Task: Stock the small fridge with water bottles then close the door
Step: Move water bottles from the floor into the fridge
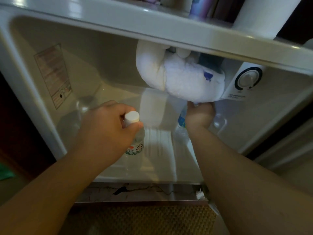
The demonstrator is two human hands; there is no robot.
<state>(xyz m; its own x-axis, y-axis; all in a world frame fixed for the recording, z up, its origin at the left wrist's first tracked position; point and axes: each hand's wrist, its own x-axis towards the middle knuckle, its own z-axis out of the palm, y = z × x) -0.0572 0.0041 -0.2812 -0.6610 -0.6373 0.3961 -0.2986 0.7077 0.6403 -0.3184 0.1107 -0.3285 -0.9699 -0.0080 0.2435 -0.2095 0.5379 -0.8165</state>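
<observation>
The small white fridge (pixel 42 106) stands open in front of me. My left hand (pixel 108 122) grips the neck of a clear water bottle with a white cap (pixel 132 117) and a green and red label, upright on the fridge floor. My right hand (pixel 200 116) reaches deeper and holds the top of a second clear bottle with a blue label (pixel 181 123), just under the frosted freezer box. Another clear bottle (pixel 83 107) stands at the back left of the fridge. The fridge door is out of view.
A thick lump of frost and ice (pixel 177 77) hangs from the freezer compartment. A round temperature dial (pixel 249 78) sits on the right. Items stand on top of the fridge (pixel 260 16). A woven mat (pixel 149 219) lies on the floor below.
</observation>
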